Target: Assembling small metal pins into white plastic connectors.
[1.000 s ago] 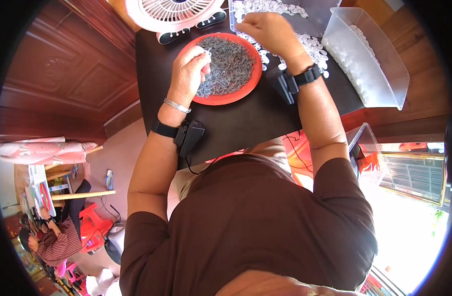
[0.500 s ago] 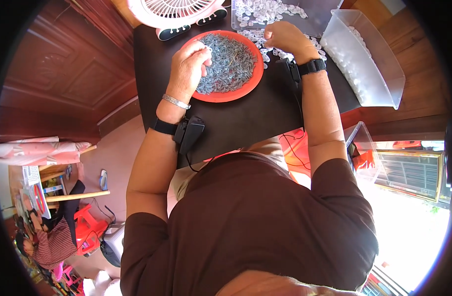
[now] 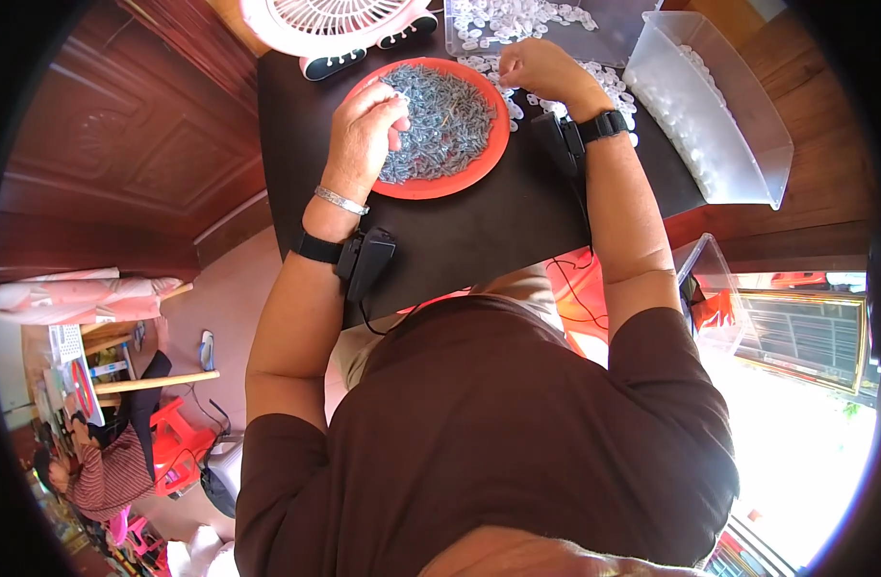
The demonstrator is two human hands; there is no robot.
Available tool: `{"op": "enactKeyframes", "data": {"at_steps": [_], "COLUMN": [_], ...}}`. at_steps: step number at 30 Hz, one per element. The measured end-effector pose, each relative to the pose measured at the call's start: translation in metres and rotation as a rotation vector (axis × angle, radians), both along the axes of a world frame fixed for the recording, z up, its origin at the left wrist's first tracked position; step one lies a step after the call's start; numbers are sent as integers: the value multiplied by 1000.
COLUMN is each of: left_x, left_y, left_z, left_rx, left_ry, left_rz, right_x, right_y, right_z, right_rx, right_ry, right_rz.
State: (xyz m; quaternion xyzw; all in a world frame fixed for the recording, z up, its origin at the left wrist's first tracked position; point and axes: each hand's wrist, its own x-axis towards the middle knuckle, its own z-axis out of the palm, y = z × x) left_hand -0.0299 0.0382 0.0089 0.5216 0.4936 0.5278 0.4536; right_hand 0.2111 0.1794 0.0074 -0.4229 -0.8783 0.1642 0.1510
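The left hand [image 3: 364,135] pinches small grey pieces over the red plate [image 3: 416,183], fingers closed; the right hand [image 3: 541,72] rests curled among white pieces [image 3: 517,19], its grip hidden.

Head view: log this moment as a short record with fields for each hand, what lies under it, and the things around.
left hand: fingers pinched together over the red plate, at the edge of a heap of small grey metal pieces
right hand: closed loosely, beside scattered small white pieces; contents cannot be told
surface: dark table
nearby: clear plastic bin on the right, holding white pieces; pink and white fan at the far edge
wrists: dark bands on both, silver bracelet on the left
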Motion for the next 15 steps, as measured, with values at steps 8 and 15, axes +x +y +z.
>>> {"op": "enactKeyframes", "data": {"at_steps": [8,15], "left_x": [0,7], "left_y": [-3,-5], "left_z": [3,6], "left_rx": [-13,-15], "left_ry": [18,-281], "left_rz": [-70,-260], "right_x": [-19,-70], "right_y": [-16,-70], "right_z": [15,19], "right_rx": [-168,-682], "right_ry": [504,854], "right_rz": [-18,210]}}
